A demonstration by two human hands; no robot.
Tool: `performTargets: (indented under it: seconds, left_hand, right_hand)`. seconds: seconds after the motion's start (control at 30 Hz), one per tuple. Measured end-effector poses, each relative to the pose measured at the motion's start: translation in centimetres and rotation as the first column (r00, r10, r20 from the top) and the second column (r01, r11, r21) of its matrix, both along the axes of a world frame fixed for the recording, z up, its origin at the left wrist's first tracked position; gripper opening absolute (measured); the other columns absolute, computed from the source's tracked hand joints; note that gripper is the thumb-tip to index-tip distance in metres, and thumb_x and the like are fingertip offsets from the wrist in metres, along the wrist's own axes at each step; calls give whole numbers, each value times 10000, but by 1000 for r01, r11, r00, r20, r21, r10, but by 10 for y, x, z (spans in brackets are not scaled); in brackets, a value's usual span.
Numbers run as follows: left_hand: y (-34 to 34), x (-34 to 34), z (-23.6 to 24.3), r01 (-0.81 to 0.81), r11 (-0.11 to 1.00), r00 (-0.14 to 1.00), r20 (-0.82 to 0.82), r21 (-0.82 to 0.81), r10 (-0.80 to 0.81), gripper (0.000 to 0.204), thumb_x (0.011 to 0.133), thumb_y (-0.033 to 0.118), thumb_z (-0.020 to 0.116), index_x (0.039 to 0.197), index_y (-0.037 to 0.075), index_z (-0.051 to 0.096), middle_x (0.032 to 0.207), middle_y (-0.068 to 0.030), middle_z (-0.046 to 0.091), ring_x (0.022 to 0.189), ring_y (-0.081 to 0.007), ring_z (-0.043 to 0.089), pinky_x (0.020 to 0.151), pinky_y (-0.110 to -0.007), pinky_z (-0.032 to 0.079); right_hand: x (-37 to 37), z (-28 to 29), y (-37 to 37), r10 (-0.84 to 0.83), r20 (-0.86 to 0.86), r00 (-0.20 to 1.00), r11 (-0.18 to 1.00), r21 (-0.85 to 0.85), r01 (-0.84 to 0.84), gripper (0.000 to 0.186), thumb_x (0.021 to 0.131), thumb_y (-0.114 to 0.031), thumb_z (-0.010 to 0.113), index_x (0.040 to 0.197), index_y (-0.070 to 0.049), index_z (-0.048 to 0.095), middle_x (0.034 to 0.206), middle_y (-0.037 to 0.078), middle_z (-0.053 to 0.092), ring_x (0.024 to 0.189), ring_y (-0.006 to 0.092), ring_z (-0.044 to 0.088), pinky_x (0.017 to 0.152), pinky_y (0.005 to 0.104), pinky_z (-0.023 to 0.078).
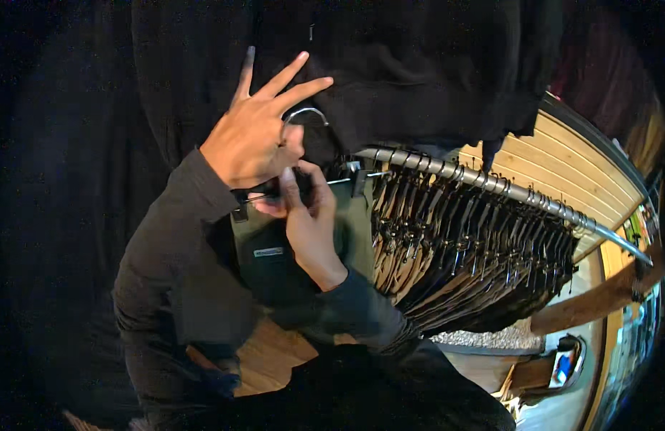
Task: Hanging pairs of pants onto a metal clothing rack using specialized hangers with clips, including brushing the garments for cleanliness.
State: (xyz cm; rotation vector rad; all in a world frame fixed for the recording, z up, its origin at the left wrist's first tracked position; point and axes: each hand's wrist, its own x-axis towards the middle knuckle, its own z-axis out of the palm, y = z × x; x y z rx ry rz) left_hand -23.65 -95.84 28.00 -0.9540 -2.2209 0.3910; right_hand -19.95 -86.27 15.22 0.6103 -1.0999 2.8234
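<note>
Dark green trousers hang by their waistband from a clip hanger with a curved metal hook. My left hand pinches the hanger beside its hook with thumb and forefinger, while the other three fingers stretch outward. Just below it, my right hand has its fingers closed at the middle of the hanger bar, in front of the waistband. Whatever small part lies between those fingertips is hidden. A black clip grips the trousers on the right. A small pale label shows on the green cloth.
To the right, a metal rail carries many dark and tan trousers on clip hangers. Dark garments hang close in front, above my hands. Wooden panelling and a wooden beam stand at the far right.
</note>
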Motion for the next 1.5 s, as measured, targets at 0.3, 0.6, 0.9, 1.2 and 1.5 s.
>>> performTargets:
  seconds: [0.3, 0.6, 0.9, 1.2, 1.5]
  left_hand:
    - [-73, -23, 21, 96, 995, 986, 140, -36, -91, 100, 546, 17, 605, 568, 51, 697, 1543, -34, 434, 1508, -200, 238, 1232, -619, 1]
    - [-48, -55, 7, 32, 999, 998, 62, 7, -32, 125, 569, -41, 704, 691, -25, 725, 1550, -9, 417, 1469, -211, 327, 941, -356, 575]
    - [-26, -61, -10, 16, 959, 996, 80, 284, -40, 160, 406, 6, 612, 501, 16, 484, 1503, -106, 471, 1465, -296, 336, 1172, -707, 85]
    - [-9, -48, -20, -81, 984, 995, -51, 157, 90, 146, 449, 67, 646, 564, -22, 644, 1508, -80, 464, 1418, -240, 416, 1174, -705, 138]
    - [-14, -25, -16, -117, 980, 992, -21, 162, 122, 181, 431, 61, 618, 585, -26, 656, 1537, -68, 430, 1417, -245, 418, 1203, -669, 112]
  right_hand:
    - [-33, 10, 123, -341, -667, 663, 143, 660, 737, 207, 881, -156, 724, 1007, 8, 704, 807, 97, 668, 662, 176, 691, 586, 332, 532]
    - [-136, -19, 146, 147, -804, 577, -659, 355, 663, 357, 656, -387, 797, 833, -98, 687, 798, 103, 677, 757, 296, 675, 647, 421, 502]
    - [-111, -9, 220, 48, -723, 689, -715, 457, 529, 395, 728, -466, 788, 942, -137, 744, 787, 113, 683, 709, 315, 679, 679, 435, 528]
    - [-98, -21, 200, 252, -946, 206, -243, 144, 959, 320, 727, -293, 771, 874, -25, 676, 898, 131, 629, 908, 330, 616, 743, 445, 505]
    - [-149, -26, 120, 598, -26, 801, -633, 598, 491, 436, 811, -344, 541, 1057, -36, 726, 1061, 217, 686, 1067, 364, 636, 877, 454, 515]
